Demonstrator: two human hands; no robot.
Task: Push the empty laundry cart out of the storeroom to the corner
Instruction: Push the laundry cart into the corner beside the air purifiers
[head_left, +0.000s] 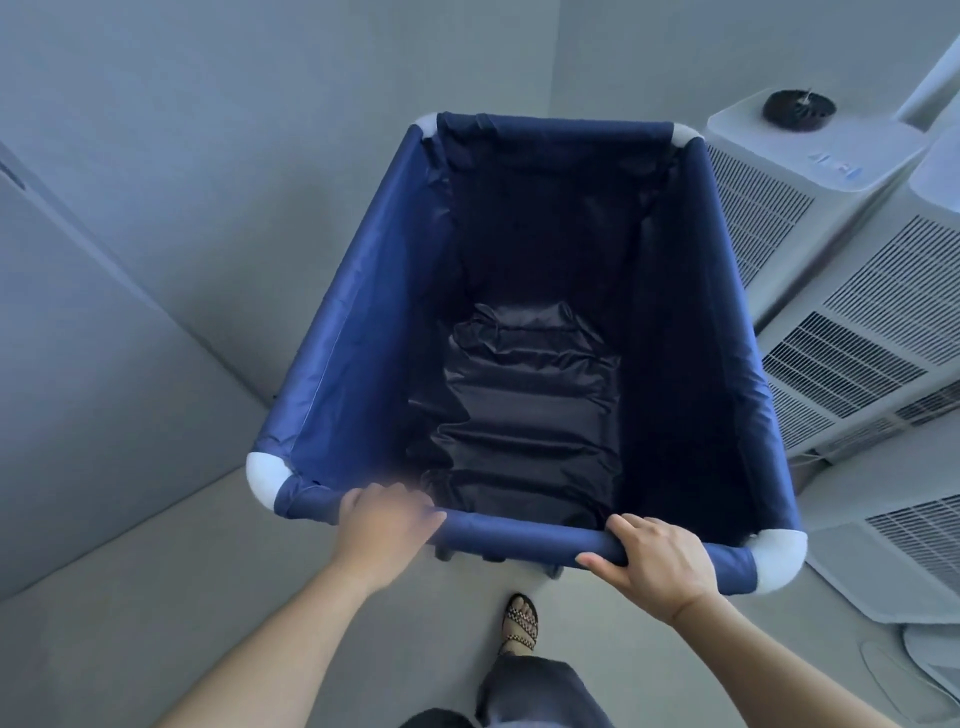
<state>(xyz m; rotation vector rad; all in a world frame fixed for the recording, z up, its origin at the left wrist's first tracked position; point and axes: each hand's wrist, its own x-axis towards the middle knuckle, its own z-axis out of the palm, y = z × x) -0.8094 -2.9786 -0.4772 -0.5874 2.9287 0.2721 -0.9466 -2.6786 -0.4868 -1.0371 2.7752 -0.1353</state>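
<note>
The laundry cart (358, 332) is a deep bin of navy fabric with white corner caps, filling the middle of the head view. Its inside is bare dark liner with nothing in it. My left hand (387, 519) grips the near top rail towards its left end. My right hand (657, 558) grips the same rail towards its right end, thumb on the inner side. The cart's far end points at a corner where two grey walls meet. My sandalled foot (519, 623) stands just behind the cart.
White appliances with louvred vents (852, 332) stand close along the cart's right side, one with a black round object (799, 108) on top. A grey wall (104, 322) runs along the left. Grey floor (156, 597) lies on the near left.
</note>
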